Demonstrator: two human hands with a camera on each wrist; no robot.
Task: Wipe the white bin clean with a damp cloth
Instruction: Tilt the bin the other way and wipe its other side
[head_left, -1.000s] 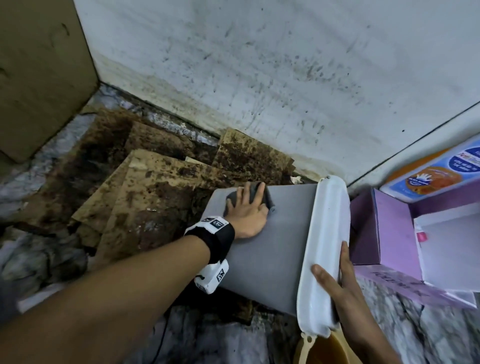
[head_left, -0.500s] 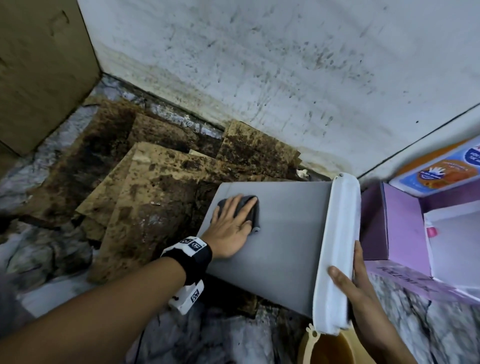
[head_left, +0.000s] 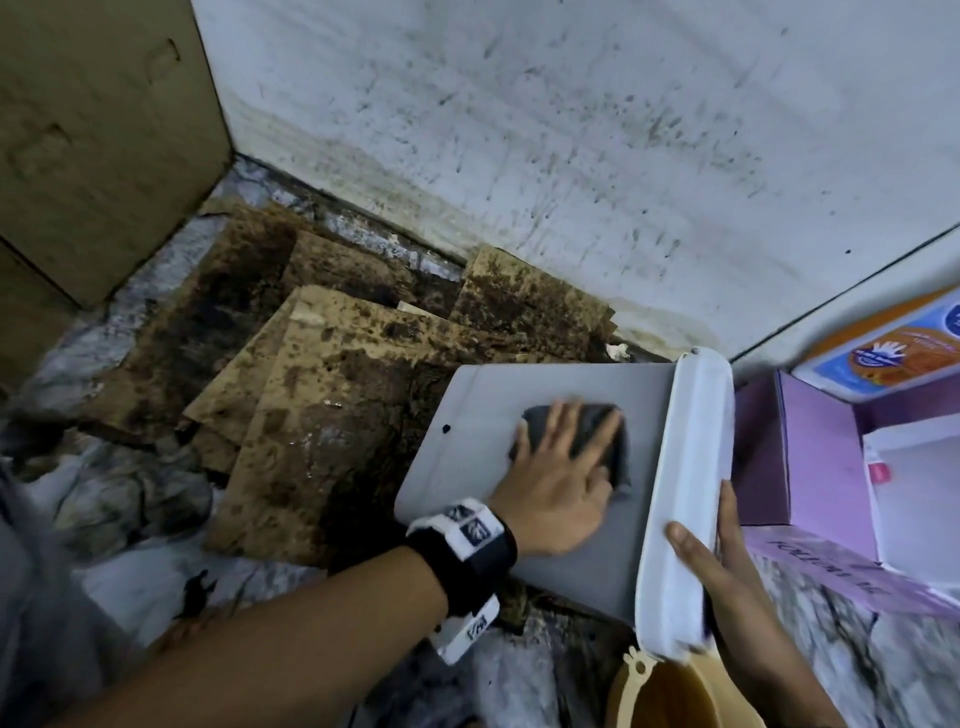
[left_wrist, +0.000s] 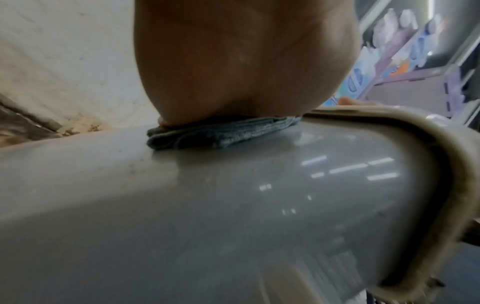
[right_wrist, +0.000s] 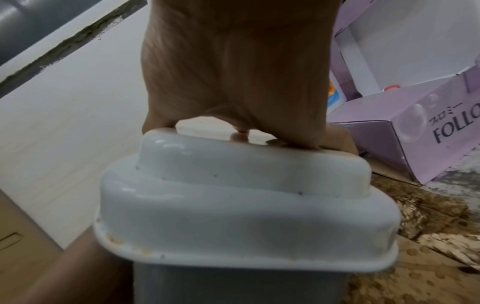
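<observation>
The bin (head_left: 478, 410) lies on its side on the floor, a grey body with a white lid (head_left: 685, 467) at its right end. My left hand (head_left: 561, 467) presses flat, fingers straight, on a dark folded cloth (head_left: 597, 431) on the bin's upper grey side, close to the lid. The left wrist view shows the cloth (left_wrist: 223, 133) squeezed under my palm on the glossy grey wall (left_wrist: 207, 205). My right hand (head_left: 727, 561) grips the white lid (right_wrist: 207, 195) from the near end, thumb on one face and fingers round the other.
Stained, mouldy cardboard sheets (head_left: 322, 395) cover the floor to the left of the bin. A spotted white wall (head_left: 519, 156) stands behind. Open purple boxes (head_left: 831, 467) sit right against the lid. A tan bucket rim (head_left: 660, 686) is just below the bin's near end.
My left hand has slid the cloth across the grey side from the bin's far left end toward the white lid. The right hand keeps its hold on the lid.
</observation>
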